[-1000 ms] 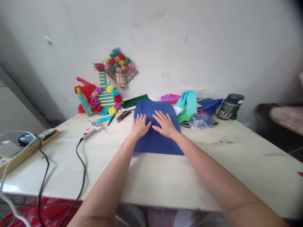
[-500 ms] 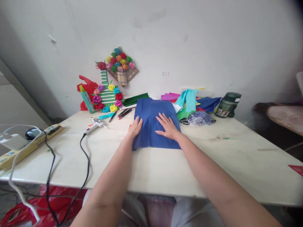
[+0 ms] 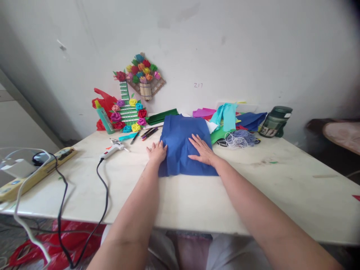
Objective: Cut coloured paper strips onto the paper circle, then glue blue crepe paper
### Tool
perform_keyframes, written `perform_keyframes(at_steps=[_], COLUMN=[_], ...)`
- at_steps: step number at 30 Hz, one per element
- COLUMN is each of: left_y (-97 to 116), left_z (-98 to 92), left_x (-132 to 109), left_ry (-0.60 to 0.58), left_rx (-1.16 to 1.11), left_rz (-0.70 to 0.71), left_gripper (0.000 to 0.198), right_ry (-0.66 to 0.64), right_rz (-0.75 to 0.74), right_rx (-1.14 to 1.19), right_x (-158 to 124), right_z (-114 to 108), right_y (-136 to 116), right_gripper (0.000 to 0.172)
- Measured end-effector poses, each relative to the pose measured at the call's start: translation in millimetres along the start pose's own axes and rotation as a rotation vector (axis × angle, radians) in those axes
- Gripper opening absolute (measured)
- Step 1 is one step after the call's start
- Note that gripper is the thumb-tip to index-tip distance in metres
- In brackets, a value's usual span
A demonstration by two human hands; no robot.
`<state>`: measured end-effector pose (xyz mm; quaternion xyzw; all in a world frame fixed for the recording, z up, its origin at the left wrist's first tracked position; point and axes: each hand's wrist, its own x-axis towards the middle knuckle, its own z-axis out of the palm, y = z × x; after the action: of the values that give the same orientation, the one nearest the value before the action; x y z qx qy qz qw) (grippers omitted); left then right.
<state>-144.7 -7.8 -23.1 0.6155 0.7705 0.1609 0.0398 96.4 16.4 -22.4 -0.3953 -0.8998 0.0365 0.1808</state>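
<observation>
A dark blue sheet (image 3: 180,150), creased and looking like crepe paper, lies across the middle of the table in front of me. My right hand (image 3: 201,150) rests flat on its right half with the fingers spread. At the sheet's left edge is my left hand (image 3: 157,152), its fingers apart, the thumb side touching the edge. Neither hand grips anything. A white glue gun (image 3: 112,149) with a black cord lies to the left of my left hand. Several pens (image 3: 149,133) lie just beyond that hand.
Paper-flower crafts (image 3: 129,112) stand against the wall, beside a green glue bottle (image 3: 105,118). On the right are coloured papers (image 3: 225,116), a tangle of string (image 3: 239,139) and a dark green bottle (image 3: 275,122). A power strip (image 3: 36,174) with cables sits at the table's left.
My left hand has slid slightly left, from lying on the blue sheet to its edge, with fingers spreading. My right hand stays flat on the sheet. The view has shifted slightly.
</observation>
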Motion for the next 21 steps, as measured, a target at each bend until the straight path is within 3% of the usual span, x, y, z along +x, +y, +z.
perform_keyframes(at_steps=[7,12,17,21], left_y=[-7.8,-3.8,29.5,60.7], left_z=[-3.5,-20.8,-34.9,-18.9], left_x=[3.6,0.9,-7.0,-20.9], left_ry=[0.053,0.112,0.185,0.118], left_rx=[0.026,0.1,-0.003,-0.206], left_rz=[-0.001,0.06,0.099,0.087], left_gripper=[0.058,0.055,0.062,0.078], right_ry=[-0.019,-0.037,-0.025,-0.018], right_rz=[-0.01,-0.012,-0.006,-0.003], right_rx=[0.001,-0.009,-0.002,-0.001], right_x=[-1.1,-0.8,-0.4,-0.8], right_z=[-0.7,-0.4,0.8,1.7], right_y=[1.2,1.0,1.2,1.1], right_gripper=[0.085,0.085,0.085,0.085])
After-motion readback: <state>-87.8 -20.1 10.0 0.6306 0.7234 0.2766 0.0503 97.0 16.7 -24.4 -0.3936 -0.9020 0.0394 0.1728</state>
